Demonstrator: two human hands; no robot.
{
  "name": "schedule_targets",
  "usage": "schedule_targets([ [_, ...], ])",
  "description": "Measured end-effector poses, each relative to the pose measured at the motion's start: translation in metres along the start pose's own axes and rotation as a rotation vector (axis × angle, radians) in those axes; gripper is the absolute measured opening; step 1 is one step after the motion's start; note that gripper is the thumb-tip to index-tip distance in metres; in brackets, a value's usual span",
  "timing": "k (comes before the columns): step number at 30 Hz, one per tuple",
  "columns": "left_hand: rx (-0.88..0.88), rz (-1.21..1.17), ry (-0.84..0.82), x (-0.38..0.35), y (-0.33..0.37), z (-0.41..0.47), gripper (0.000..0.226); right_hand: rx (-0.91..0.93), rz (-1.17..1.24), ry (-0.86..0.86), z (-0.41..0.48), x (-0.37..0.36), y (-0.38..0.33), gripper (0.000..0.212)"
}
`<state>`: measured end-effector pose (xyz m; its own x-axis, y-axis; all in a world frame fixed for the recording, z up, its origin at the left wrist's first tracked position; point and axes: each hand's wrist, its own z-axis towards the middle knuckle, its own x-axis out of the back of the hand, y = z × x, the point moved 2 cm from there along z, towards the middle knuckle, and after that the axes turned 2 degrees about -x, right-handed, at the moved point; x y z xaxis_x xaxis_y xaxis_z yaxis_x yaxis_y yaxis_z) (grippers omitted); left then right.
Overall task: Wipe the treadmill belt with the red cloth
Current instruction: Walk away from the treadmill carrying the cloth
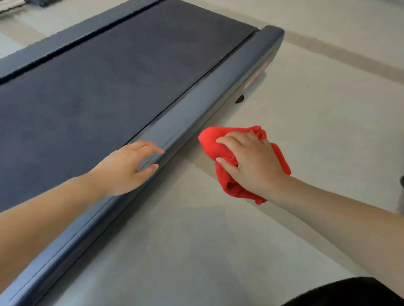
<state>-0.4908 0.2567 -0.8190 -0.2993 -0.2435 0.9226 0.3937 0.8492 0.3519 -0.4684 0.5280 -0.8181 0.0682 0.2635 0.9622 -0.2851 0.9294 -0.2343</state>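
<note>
Your right hand is gripping the soft, crumpled red cloth over the smooth grey floor, right of centre. Your left hand is resting open-fingered on the shiny side rail beside the rough dark treadmill belt.

a pale grey-beige floor fills the room, smooth and matte, under soft even light with faint shadows. a darker tan band crosses it far right. far left, a dark object sits near a pale ribbed thing, both cut off.
</note>
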Motion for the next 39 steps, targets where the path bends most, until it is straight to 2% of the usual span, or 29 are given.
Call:
schedule_targets([
  [6, -0.134, -0.121, 0.015, -0.029, 0.166, 0.093, 0.037, -0.229, 0.035, 0.012, -0.052, 0.056, 0.132, 0.037],
  [10, -0.176, -0.086, -0.019, -0.036, 0.235, 0.136, 0.037, -0.339, 0.057, 0.080, -0.071, 0.085, 0.194, 0.036],
  [18, -0.421, 0.165, -0.120, 0.004, 0.322, 0.260, 0.039, -0.574, 0.102, 0.222, -0.068, 0.110, 0.275, 0.037],
  [22, -0.540, 0.118, -0.078, 0.004, 0.361, 0.320, 0.038, -0.738, 0.128, 0.302, -0.062, 0.119, 0.316, 0.038],
  [26, -0.678, 0.055, -0.107, -0.009, 0.395, 0.367, 0.038, -0.886, 0.112, 0.361, -0.059, 0.137, 0.360, 0.037],
  [31, -0.774, 0.125, -0.185, 0.019, 0.424, 0.403, 0.039, -1.075, 0.256, 0.351, -0.053, 0.181, 0.374, 0.038],
  [35, -0.709, 0.099, -0.252, 0.079, 0.434, 0.394, 0.043, -1.126, 0.270, 0.287, -0.037, 0.246, 0.346, 0.038],
  [39, -0.601, 0.046, -0.290, 0.155, 0.444, 0.377, 0.044, -1.101, 0.260, 0.248, -0.009, 0.326, 0.312, 0.036],
])
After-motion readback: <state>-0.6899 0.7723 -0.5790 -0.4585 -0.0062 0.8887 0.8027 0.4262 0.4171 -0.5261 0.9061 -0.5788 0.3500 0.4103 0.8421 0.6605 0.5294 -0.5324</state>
